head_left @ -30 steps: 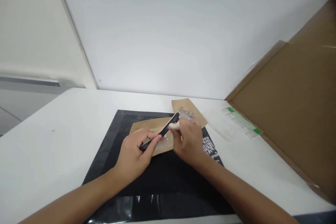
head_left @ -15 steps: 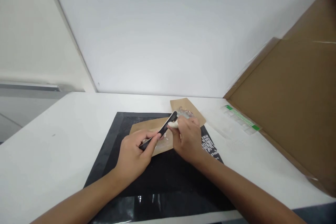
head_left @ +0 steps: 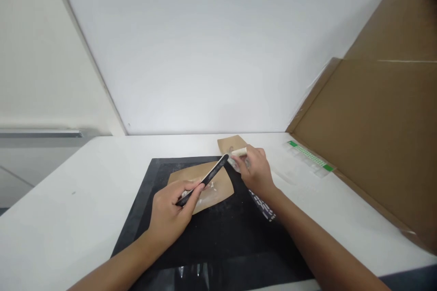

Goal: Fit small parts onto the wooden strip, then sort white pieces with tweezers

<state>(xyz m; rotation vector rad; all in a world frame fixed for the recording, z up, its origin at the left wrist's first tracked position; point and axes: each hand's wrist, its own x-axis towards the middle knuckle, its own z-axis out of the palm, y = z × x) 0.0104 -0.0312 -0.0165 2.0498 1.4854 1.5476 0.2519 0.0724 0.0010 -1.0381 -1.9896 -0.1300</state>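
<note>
My left hand (head_left: 175,202) grips the lower end of a narrow black strip with a pale edge (head_left: 213,172), which slants up to the right. My right hand (head_left: 254,168) pinches a small whitish stick (head_left: 239,151) just right of the strip's upper end. Beneath the strip, a brown paper piece (head_left: 218,188) bears small white bits. Farther back, another brown paper piece (head_left: 232,142) holds something clear, partly hidden by my right hand.
A black mat (head_left: 211,241) lies under my hands on the white table (head_left: 44,223). Many small white pieces (head_left: 262,207) lie beside my right wrist. Clear strips with a green label (head_left: 310,155) rest near an upright cardboard sheet (head_left: 382,145) at the right.
My right hand has moved right, away from the strip, with the whitish stick in it. More of the front paper shows. The view has tilted slightly upward.
</note>
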